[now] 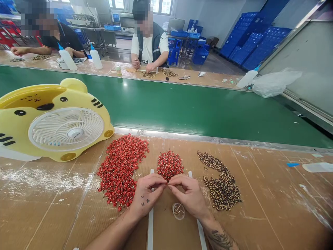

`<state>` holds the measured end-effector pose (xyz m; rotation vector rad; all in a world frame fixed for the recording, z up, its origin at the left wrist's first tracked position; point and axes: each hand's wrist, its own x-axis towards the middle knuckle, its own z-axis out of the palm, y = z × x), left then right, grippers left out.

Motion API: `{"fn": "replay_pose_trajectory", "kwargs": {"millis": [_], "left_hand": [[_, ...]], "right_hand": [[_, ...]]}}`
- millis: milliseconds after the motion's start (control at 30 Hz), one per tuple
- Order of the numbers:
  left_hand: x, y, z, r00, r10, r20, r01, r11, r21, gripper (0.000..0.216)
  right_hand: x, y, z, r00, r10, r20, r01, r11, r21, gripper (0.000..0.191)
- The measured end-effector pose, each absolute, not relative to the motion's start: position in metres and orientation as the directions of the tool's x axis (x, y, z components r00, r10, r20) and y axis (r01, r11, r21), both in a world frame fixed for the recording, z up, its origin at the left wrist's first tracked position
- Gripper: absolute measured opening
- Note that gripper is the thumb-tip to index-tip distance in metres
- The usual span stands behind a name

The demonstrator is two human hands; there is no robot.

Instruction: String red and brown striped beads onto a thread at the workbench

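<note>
My left hand (148, 192) and my right hand (187, 193) meet fingertip to fingertip, each in a pinch. Whatever they pinch is too small and too covered by the fingers to name. Just beyond them lies a small heap of red pieces with metal ends (170, 164). A larger heap of the same red pieces (122, 166) spreads to the left of my left hand. To the right of my right hand is a curved heap of small black and gold pieces (223, 189). Below my fingers stands a little clear dish (178, 211) with a thin stick in it.
A yellow animal-faced fan (75, 133) stands at the left. Beyond the cardboard-covered table (260, 194) runs a green conveyor belt (197, 107). Across it two people sit working at small piles, near white squeeze bottles (96, 59). A plastic bag (273, 83) lies at the far right.
</note>
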<state>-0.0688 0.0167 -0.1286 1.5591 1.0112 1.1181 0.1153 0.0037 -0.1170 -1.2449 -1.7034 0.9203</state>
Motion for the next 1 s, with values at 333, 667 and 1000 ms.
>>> {"fn": "replay_pose_trajectory", "kwargs": {"millis": [333,667,1000], "left_hand": [[-0.070,0.015,-0.128,0.260,0.943,0.207,0.161,-0.254,0.954,0.014],[-0.070,0.013,-0.131,0.276,0.956,-0.100,-0.099,0.132,0.986,0.005],[-0.067,0.008,-0.130,0.266,0.957,-0.117,-0.096,0.147,0.984,0.009]], "right_hand": [[0.114,0.001,-0.116,-0.205,0.962,0.182,0.344,0.245,-0.906,0.011],[0.121,0.009,-0.115,-0.234,0.972,-0.034,0.146,0.000,-0.989,0.013],[0.122,0.007,-0.114,-0.242,0.967,-0.075,0.161,-0.037,-0.986,0.015]]}}
